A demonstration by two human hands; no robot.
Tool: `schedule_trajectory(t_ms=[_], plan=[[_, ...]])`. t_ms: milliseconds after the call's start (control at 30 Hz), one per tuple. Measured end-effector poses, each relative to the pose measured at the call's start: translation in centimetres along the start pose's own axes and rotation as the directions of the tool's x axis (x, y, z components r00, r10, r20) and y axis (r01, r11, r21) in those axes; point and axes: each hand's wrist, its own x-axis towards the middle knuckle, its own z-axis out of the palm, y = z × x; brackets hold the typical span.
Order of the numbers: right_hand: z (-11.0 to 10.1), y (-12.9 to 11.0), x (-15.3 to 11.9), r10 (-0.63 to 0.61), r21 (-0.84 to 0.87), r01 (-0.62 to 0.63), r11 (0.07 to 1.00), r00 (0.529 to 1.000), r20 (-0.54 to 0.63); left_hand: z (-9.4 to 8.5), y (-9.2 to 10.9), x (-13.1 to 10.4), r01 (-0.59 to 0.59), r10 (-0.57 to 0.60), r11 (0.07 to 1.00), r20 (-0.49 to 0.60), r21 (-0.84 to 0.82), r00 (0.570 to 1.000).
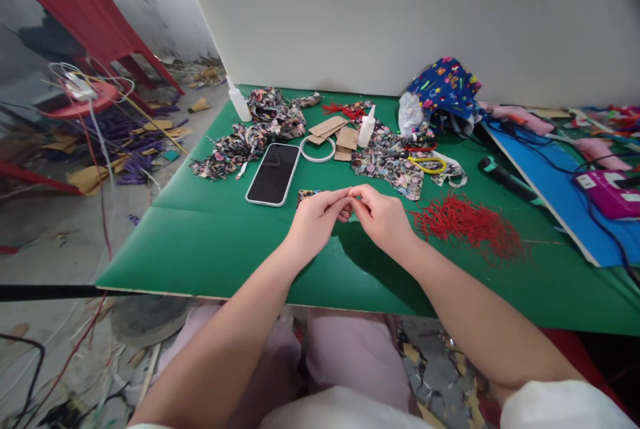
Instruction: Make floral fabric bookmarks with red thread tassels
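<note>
Handwork seemed underway: left hand (318, 213) and right hand (381, 217) pinched narrowly together above the worktop (210, 235), any held thing hidden. Patterned fabric (306, 194) showed beside the left hand; the next move likely needed steadiness.

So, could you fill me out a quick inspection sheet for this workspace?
Surface: green table, lightly creased.
Things in use: a patterned piece peeks out by the left hand; whether it is held is unclear.
Clutter: phone, ring, cards, cloth, bottles, red cords.
Hands: the left one and the right hand meet over the table, fingertips together; anything between them is too small to make out.
Cables: a black cable crosses the blue board; white wires hang at left.
Surroundings: red chair, white panel behind, scraps on the floor.
</note>
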Motion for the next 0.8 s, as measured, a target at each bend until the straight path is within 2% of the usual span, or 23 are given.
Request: schedule_trajectory(t_ms=[233, 433, 567, 800], plan=[[0.0, -0.2, 0.0, -0.020, -0.052, 0.019, 0.998, 0.999, -0.028, -0.6, 0.4, -0.2, -0.066, 0.067, 0.978, 0.000, 0.200, 0.998], [-0.3, -0.5, -0.1, -0.029, -0.032, 0.028, 0.999, 0.999, -0.035, -1.0, 0.6, -0.4, -0.203, 0.219, 0.858, 0.021, 0.471, 0.976], [-0.3, -0.6, -0.1, -0.047, -0.026, 0.045, 0.999, 0.997, -0.063, -1.1, 0.5, -0.5, -0.215, 0.253, 0.852, -0.016, 0.477, 0.967], [-0.6, -0.9, -0.2, -0.084, -0.073, 0.076, 0.994, 0.988, -0.129, -0.8, 0.7, -0.6, -0.170, 0.234, 0.911, -0.132, 0.377, 0.963]])
